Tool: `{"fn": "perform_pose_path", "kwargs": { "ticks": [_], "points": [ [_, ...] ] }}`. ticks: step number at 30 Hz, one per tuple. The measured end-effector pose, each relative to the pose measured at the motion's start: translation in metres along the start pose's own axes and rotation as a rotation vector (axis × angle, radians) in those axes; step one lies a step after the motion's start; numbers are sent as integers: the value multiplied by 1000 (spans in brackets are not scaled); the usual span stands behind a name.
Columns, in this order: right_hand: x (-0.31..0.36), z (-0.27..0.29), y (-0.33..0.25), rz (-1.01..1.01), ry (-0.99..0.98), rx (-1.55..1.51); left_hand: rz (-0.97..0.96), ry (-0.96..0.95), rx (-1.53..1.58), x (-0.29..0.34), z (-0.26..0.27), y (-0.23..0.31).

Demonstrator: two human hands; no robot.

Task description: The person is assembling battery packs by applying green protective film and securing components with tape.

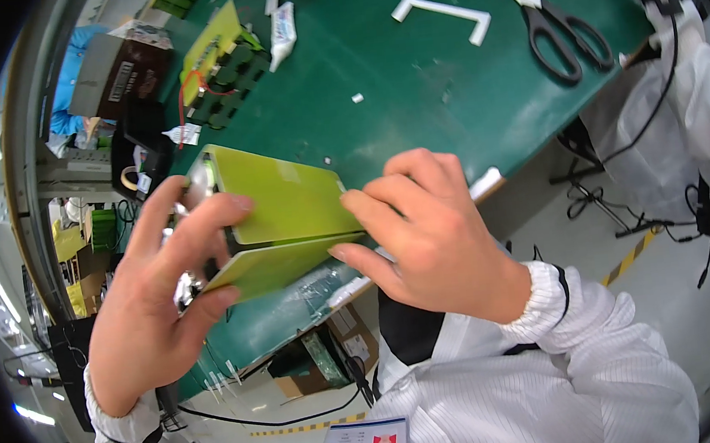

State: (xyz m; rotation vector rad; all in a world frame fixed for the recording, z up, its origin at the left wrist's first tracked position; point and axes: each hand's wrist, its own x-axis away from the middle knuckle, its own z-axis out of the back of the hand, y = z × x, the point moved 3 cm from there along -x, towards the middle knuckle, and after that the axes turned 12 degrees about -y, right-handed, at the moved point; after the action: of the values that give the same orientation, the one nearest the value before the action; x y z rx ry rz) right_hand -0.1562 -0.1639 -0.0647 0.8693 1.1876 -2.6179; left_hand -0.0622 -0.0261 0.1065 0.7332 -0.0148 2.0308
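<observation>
A battery pack faced with yellow-green boards is held up over the near edge of the green table. My left hand grips its left end, fingers on the upper board and thumb against the lower one. Shiny metal parts show at that end, partly covered by the fingers. My right hand pinches the pack's right end, with fingertips at the upper board's edge and the thumb at the lower board. The two boards meet at a corner, with a dark gap between them towards the left.
On the green table stand another pack with a red wire and a white tube. Farther right lie a white bent strip and black-handled scissors. A co-worker's sleeve is at the right. An open carton sits below the table.
</observation>
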Motion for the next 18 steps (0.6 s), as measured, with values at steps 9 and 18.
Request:
{"fn": "perform_pose_path", "kwargs": {
  "ticks": [9,18],
  "points": [
    [6,-28,-1,133,-53,237,-58,46,-226,-1,-5,-5],
    [1,-27,1,210,-76,234,-15,-7,-179,0,-3,-11]
  ]
}}
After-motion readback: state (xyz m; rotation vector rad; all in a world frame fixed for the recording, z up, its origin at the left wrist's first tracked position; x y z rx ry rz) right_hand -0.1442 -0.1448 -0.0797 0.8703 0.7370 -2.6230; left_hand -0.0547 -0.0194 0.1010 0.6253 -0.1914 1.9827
